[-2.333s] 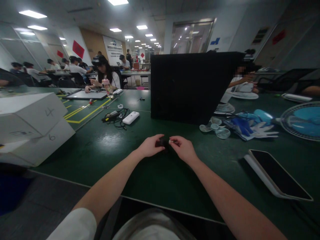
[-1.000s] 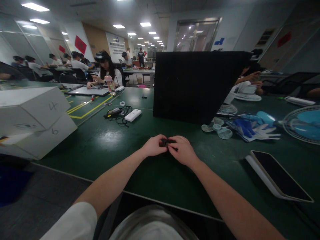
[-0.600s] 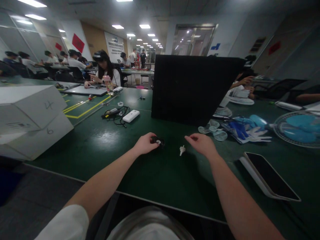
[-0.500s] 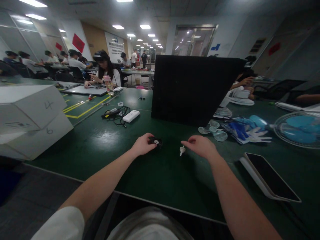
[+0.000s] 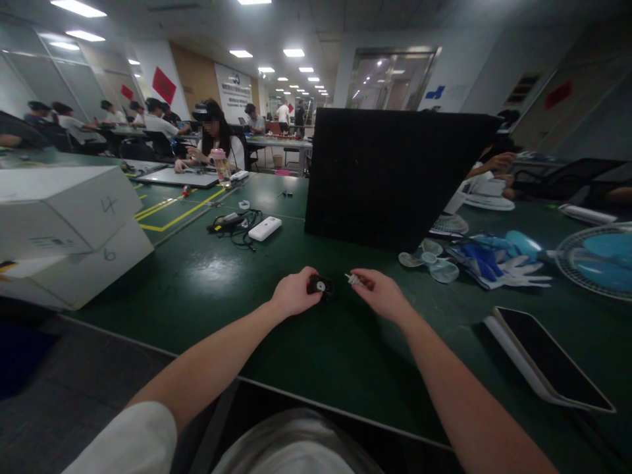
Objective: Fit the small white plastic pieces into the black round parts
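Pinched in my left hand (image 5: pixel 296 291) is a small dark, round part, perhaps a little motor (image 5: pixel 322 288), with a pale disc on the side facing me. My right hand (image 5: pixel 382 294) has its thumb and fingers closed on a small white plastic piece with a thin shaft (image 5: pixel 353 279). That shaft points left toward the dark part, and a short gap separates the two. Both hands are just above the green table (image 5: pixel 306 342). The far side of each piece is hidden by my fingers.
A large black box (image 5: pixel 385 178) stands ahead. White boxes (image 5: pixel 108 217) are stacked at left; a white power bank (image 5: pixel 265 228) lies near cables (image 5: pixel 237 227). To the right are clear fan blades (image 5: pixel 434 261), gloves (image 5: pixel 494 263), a fan (image 5: pixel 602 257) and a phone (image 5: pixel 548 355).
My right hand has turned the white piece from hanging downward to pointing left, and brought it closer to the dark part. The dark part's pale disc now faces me more. The view has shifted slightly.
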A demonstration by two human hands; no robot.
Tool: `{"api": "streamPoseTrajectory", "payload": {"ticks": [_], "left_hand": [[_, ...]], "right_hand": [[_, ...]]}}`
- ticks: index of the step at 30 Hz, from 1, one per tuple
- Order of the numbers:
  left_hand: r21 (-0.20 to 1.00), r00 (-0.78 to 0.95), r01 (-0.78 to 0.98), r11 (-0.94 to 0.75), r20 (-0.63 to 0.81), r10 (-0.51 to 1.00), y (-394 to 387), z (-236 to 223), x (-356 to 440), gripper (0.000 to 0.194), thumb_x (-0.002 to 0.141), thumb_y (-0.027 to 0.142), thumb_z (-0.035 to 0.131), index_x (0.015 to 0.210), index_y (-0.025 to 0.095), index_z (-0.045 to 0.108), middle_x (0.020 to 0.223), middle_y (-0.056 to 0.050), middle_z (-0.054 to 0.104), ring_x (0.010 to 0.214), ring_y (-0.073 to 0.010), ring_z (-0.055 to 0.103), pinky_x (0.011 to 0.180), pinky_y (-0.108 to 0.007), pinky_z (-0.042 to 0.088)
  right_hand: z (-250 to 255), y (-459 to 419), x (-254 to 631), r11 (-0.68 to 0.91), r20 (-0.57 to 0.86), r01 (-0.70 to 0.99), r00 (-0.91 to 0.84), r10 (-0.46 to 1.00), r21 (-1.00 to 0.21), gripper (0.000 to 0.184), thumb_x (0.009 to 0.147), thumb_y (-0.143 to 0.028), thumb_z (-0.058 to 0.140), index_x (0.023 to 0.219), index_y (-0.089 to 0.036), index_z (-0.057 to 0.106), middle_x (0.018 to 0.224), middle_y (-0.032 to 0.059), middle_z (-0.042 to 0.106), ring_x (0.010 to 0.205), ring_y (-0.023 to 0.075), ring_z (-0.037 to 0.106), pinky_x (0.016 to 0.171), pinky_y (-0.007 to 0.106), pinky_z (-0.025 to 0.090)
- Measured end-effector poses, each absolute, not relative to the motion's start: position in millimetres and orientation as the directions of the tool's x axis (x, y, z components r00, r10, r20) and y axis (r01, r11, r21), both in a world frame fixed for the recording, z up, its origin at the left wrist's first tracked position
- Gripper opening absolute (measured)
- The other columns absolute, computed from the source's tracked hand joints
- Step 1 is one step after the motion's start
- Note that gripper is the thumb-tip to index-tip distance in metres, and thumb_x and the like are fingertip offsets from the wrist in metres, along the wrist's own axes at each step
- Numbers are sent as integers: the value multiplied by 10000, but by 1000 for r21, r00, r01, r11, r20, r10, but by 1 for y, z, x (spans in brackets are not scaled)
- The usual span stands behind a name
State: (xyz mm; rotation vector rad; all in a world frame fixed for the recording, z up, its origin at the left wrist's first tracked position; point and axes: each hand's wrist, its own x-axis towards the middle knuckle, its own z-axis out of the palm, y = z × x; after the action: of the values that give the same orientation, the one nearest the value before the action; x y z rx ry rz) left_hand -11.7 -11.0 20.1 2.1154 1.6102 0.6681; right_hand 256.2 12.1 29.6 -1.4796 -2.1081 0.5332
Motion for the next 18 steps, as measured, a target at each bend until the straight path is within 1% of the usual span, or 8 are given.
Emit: {"api": "streamPoseTrajectory", "payload": {"ticks": [2,5,7,8,10,12,16,18], "left_hand": [[565,234,778,-275,146,961,-12,19,-10,436,822,379,709,1227,274,586,954,-20,741,822,-212,719,682,-282,499],[557,240,780,-284,154,959,-14,18,-8,444,816,381,710,1228,272,586,941,-17,741,819,-213,720,703,-289,511],[551,239,783,-288,161,958,-14,17,-7,436,814,389,705,1218,272,590,923,-13,740,808,-214,718,700,-291,511],[550,242,782,-294,168,956,-15,17,-6,429,815,396,700,1211,274,592,918,-10,739,803,-214,718,696,-292,510],[549,248,778,-305,179,952,-15,17,-6,420,814,406,695,1202,279,593,910,-4,738,794,-216,717,686,-295,507],[553,249,774,-309,182,951,-16,17,-6,413,813,403,695,1193,280,594,904,1,737,789,-215,716,683,-295,506],[586,258,753,-299,155,954,-16,18,-6,416,812,385,707,1197,275,594,902,4,738,784,-196,717,685,-280,509],[609,261,737,-293,142,955,-16,17,-5,422,807,373,716,1199,272,597,901,7,740,786,-188,717,687,-273,510]], "right_hand": [[31,8,247,386,218,681,-323,921,-623,385,891,-333,630,1267,-256,672,1054,57,712,836,194,666,760,355,544],[33,1,235,348,193,609,-307,932,-713,418,873,-330,655,1279,-229,643,924,38,722,766,187,665,722,346,549],[33,-2,230,313,178,577,-279,944,-755,385,861,-355,678,1220,-222,646,819,18,714,706,184,657,665,331,540],[33,-4,228,310,184,564,-269,945,-766,342,856,-375,686,1160,-221,662,802,17,714,698,185,657,650,327,534],[33,-5,227,327,215,548,-261,941,-770,250,855,-408,688,1020,-220,697,824,31,727,715,191,664,652,329,530],[33,-6,227,355,249,543,-260,933,-761,222,861,-424,681,929,-216,720,846,44,734,728,196,665,665,337,528],[34,-8,228,359,289,536,-212,933,-764,232,859,-424,682,908,-205,738,809,46,729,683,190,644,632,331,508],[35,-9,226,351,285,544,-204,936,-762,230,856,-417,683,906,-201,742,800,46,730,673,186,637,620,325,497]]}}
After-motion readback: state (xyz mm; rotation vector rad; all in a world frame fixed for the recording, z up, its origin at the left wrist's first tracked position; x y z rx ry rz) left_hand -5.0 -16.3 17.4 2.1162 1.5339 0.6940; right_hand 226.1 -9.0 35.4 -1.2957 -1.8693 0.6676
